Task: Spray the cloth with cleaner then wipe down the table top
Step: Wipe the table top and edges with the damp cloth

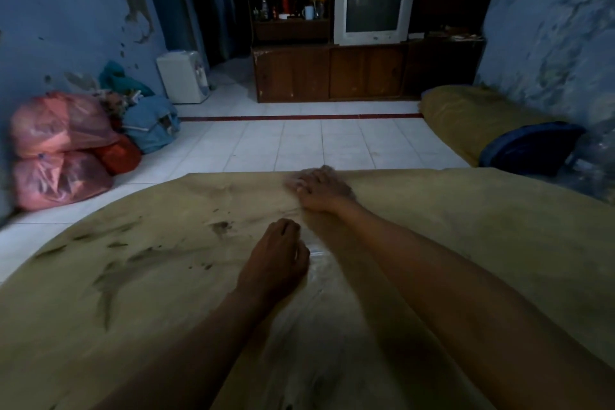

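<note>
Head view: the right hand (319, 188) is pressed, fingers extended, on a pale cloth (294, 184) near the counter (466, 226) far edge, apparently for wiping. The left hand (276, 260) is curled loosely; any grasp cannot be determined.

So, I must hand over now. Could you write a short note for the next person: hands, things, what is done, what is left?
Left hand: fingers curled, on the table top beside something clear and shiny; no grip visible.
Right hand: at the far edge, over a pale patch, perhaps the cloth; blurred.
Sprayer: not seen.
Left: dark smears on the left side need wiping.
</note>
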